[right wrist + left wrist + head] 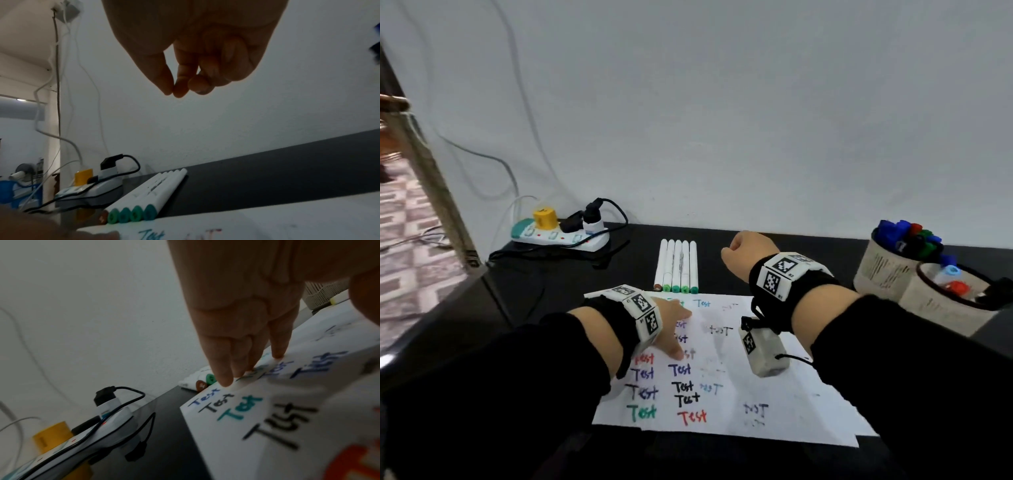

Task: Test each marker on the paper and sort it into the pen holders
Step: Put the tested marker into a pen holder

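L grip (left hand [669,330]): fingers [226,369] straight, tips pressed flat on paper [726,363], holding nothing. R grip (right hand [744,251]): raised above bench behind paper, fingers curled loosely, thumb touching fingertip, nothing held.

Markers [677,265]: row of five, white barrels, side by side & touching, flat on bench just beyond paper's far edge. Near-end caps: one brown, four green/teal. Long axes run front-to-back, coloured ends toward person.

Paper: white sheet, many "Test" marks in red, green, blue, black, purple; some faint.

Pen holders [887,270]: two, beige, far right, touching; capped markers inside.

Bench [774,246]: black, glossy. Power strip [558,236] w/ plugs at far left. Wall [722,120]: plain white, cables hanging.
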Motion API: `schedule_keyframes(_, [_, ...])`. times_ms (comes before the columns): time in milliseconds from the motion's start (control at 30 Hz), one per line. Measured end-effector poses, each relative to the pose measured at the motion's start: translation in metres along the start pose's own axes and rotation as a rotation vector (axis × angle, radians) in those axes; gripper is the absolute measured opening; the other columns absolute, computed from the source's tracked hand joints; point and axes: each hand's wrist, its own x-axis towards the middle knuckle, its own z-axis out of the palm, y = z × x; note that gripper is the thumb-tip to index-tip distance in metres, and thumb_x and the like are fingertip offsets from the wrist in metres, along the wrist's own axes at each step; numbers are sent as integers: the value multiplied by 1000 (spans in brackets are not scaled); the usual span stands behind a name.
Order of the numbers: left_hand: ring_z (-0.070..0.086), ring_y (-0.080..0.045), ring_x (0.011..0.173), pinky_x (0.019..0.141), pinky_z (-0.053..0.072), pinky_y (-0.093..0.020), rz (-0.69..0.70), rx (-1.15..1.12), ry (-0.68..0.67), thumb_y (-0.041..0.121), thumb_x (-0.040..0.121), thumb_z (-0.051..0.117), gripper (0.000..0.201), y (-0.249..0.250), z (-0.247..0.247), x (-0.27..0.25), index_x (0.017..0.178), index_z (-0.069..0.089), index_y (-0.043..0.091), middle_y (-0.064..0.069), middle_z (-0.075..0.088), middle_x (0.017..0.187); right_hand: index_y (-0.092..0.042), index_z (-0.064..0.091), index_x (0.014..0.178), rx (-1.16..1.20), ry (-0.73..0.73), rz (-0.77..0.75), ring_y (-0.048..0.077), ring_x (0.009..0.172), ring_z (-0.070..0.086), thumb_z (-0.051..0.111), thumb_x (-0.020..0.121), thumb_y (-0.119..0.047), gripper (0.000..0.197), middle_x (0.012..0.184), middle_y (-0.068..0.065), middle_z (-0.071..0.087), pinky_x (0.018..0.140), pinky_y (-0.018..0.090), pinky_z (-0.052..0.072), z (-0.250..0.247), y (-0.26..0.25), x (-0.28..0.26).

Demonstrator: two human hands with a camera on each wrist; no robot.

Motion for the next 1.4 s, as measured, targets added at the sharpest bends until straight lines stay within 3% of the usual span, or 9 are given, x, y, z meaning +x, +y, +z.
schedule_keyframes(133, [21, -22, 142, 114, 21, -41, -2, -86, -16, 45, 83, 64, 85, -17, 1, -4, 149, 12, 31, 6, 8, 158, -8, 61, 106, -38, -87, 16, 24, 94, 58, 49, 93, -22, 22, 100, 6, 61, 73, 25, 41, 28, -19, 26])
schedule_keyframes(300, [21, -20, 142, 112, 22, -37, 35, -99, -17, 46, 85, 61, 83, -29, 1, -8, 149, 9, 34, 10, 1, 158, -12, 60, 71, -130, -177, 98, 24, 74, 62, 52, 81, -26, 19, 80, 6, 65, 71, 29, 50, 56, -28, 70])
schedule_keyframes(567, [28, -20, 139, 109, 28, -34, 68, -79, -25, 47, 84, 61, 85, -33, 0, -4, 150, 9, 33, 11, -1, 157, -16, 67, 76, -275, -292, 143, 25, 81, 68, 56, 69, -38, 26, 83, 4, 71, 87, 38, 53, 68, -34, 86])
schedule_keyframes(700, [26, -20, 140, 110, 27, -34, 69, -63, -27, 48, 85, 60, 85, -33, 0, -4, 150, 7, 32, 9, -2, 158, -17, 62, 73, -270, -323, 132, 25, 87, 68, 61, 79, -35, 18, 89, 4, 72, 89, 38, 53, 65, -37, 81])
schedule_keyframes(900, [26, -21, 140, 110, 28, -36, 81, -56, -24, 48, 85, 60, 85, -34, 1, -2, 150, 7, 31, 8, -2, 158, -15, 59, 72, -230, -303, 153, 26, 90, 68, 64, 80, -34, 21, 90, 7, 71, 89, 38, 54, 62, -37, 73])
schedule_keyframes(1033, [24, -19, 141, 111, 24, -34, 80, -68, -9, 49, 85, 59, 85, -35, 4, -2, 149, 7, 32, 8, -1, 158, -13, 63, 69, -85, -256, 164, 28, 78, 70, 67, 65, -36, 24, 75, 10, 71, 82, 42, 57, 58, -19, 76])
schedule_keyframes(1133, [21, -20, 142, 112, 21, -33, 69, -66, -14, 48, 86, 59, 84, -33, 3, -3, 149, 7, 32, 8, -1, 158, -9, 65, 81, 16, -206, 130, 30, 78, 69, 69, 75, -22, 15, 72, 10, 67, 80, 44, 58, 44, -13, 60])
schedule_keyframes(1233, [20, -20, 142, 113, 19, -34, 52, -88, -7, 47, 86, 60, 82, -30, 1, -8, 149, 10, 30, 6, 4, 158, -16, 58, 89, 44, -171, 96, 23, 73, 63, 64, 83, -13, 10, 75, 3, 60, 73, 35, 58, 28, -3, 44])
schedule_keyframes(1400, [33, -19, 137, 108, 30, -32, -15, -291, 182, 46, 88, 56, 76, -23, -5, -19, 149, 14, 28, 0, 29, 152, -28, 56, 79, 95, -145, 14, 15, 73, 59, 65, 79, -11, 19, 87, 0, 62, 58, 25, 52, -1, 17, 17])
